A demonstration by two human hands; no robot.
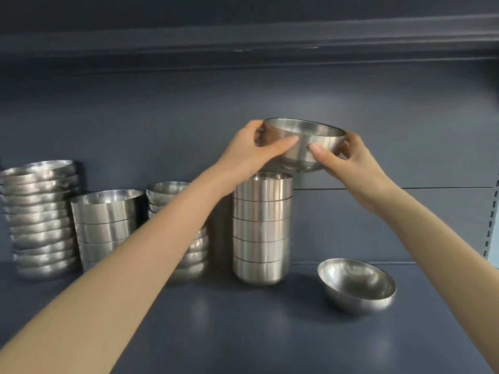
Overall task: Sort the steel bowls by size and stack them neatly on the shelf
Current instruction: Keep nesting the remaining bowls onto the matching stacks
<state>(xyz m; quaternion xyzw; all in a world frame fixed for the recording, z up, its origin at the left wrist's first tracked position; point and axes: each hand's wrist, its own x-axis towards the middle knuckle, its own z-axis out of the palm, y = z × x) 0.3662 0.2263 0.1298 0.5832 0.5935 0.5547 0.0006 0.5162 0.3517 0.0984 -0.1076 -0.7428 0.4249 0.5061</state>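
Both hands hold one steel bowl [303,143] in the air, just above a tall stack of straight-sided bowls [262,228]. My left hand [253,147] grips its left side, thumb across the front wall. My right hand [348,160] grips its right side, thumb on the front. The bowl tilts slightly and does not touch the stack. A single rounded bowl [356,284] lies tilted on the shelf [243,319] at the right.
Three more stacks stand to the left: shallow rounded bowls [40,220] at far left, wide straight-sided bowls [105,225], and small rounded bowls [189,252] partly hidden behind my left forearm. A dark back panel and an upper shelf edge [243,41] close the space.
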